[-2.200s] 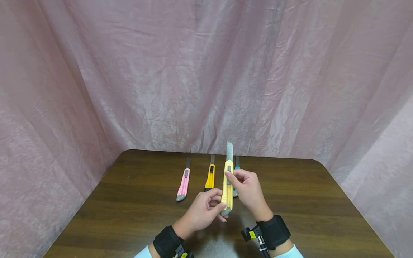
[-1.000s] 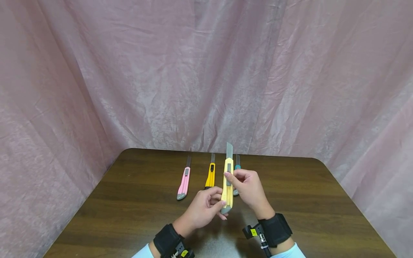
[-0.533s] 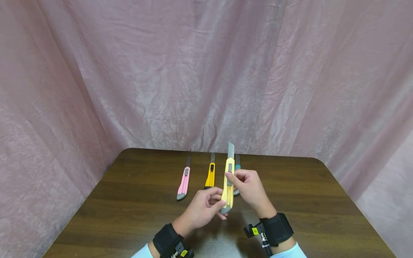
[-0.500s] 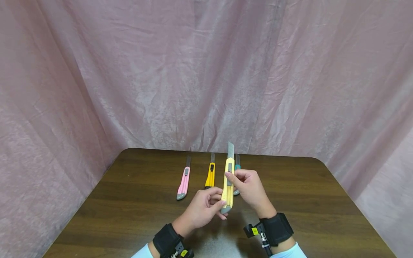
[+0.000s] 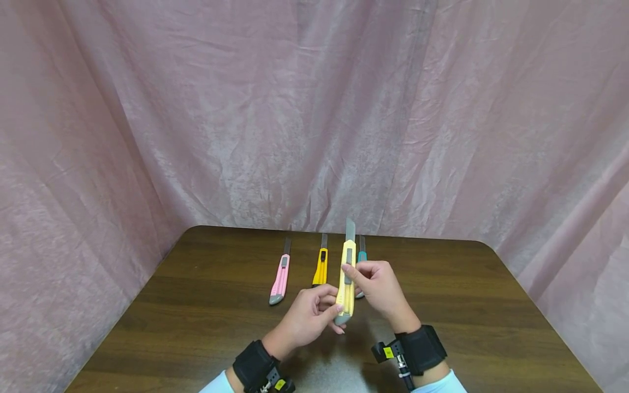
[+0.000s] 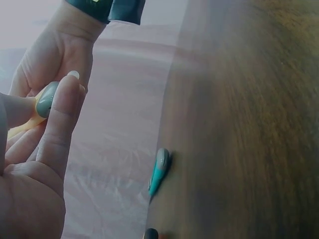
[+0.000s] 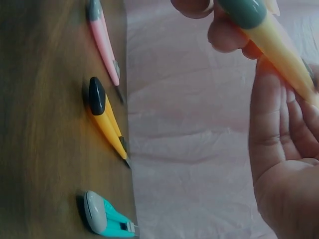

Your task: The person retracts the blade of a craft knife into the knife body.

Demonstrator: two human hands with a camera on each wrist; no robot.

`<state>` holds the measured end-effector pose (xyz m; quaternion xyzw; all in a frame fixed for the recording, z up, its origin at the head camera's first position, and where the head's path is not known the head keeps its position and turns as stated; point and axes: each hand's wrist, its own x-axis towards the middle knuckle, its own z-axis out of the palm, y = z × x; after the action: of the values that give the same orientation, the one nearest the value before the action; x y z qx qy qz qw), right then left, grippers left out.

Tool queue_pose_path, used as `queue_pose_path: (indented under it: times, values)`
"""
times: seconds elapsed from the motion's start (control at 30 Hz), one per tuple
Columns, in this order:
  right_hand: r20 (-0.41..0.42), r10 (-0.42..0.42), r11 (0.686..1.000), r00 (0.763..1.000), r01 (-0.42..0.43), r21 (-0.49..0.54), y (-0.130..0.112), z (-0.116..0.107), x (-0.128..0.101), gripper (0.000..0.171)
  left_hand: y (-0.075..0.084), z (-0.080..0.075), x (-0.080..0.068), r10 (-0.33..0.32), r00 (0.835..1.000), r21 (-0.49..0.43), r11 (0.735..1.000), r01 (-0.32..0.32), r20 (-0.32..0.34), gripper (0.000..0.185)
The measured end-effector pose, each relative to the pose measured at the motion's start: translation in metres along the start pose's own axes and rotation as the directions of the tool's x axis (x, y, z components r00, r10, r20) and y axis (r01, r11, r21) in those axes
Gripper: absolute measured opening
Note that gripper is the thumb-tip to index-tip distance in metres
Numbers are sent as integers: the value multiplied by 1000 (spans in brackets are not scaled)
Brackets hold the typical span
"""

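Above table [image 5: 196,305], both hands clamped on yellow knife [image 5: 346,284]: left hand [image 5: 309,316] pinches base, right hand [image 5: 380,289] grips slider.

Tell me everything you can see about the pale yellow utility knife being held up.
The pale yellow utility knife is a slim plastic snap-blade cutter with a grey end cap and grey slider. Its grey blade is extended, pointing away toward the curtain. It is held above the table: the left hand pinches its lower end, and the right hand grips the middle, thumb at the slider.

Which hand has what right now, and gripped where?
Both hold the yellow cutter: left hand pinches its grey butt end, right hand grips mid-body, thumb at the slider. Blade out, pointing away.
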<state>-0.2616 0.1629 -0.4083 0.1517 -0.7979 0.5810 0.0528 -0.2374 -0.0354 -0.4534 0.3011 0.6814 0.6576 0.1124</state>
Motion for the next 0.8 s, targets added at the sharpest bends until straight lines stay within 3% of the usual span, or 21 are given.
queue_pose_path:
  times: [0.17, 0.4, 0.67, 0.8]
  values:
    - [-3, -48, 999, 999, 47, -4, 1, 1, 0, 26, 2, -1, 0, 1, 1000, 7, 1000, -1, -6, 29]
    - [7, 32, 997, 999, -33, 70, -2, -1, -1, 29, 4, -2, 0, 0, 1000, 25, 1000, 0, -13, 27]
    - [43, -71, 997, 997, 69, 44, 4, -3, 1, 21, 4, -2, -1, 5, 1000, 32, 999, -5, -15, 27]
    - [43, -71, 997, 997, 69, 47, 5, -2, 1, 22, 4, -3, -1, 4, 1000, 35, 999, -3, -21, 28]
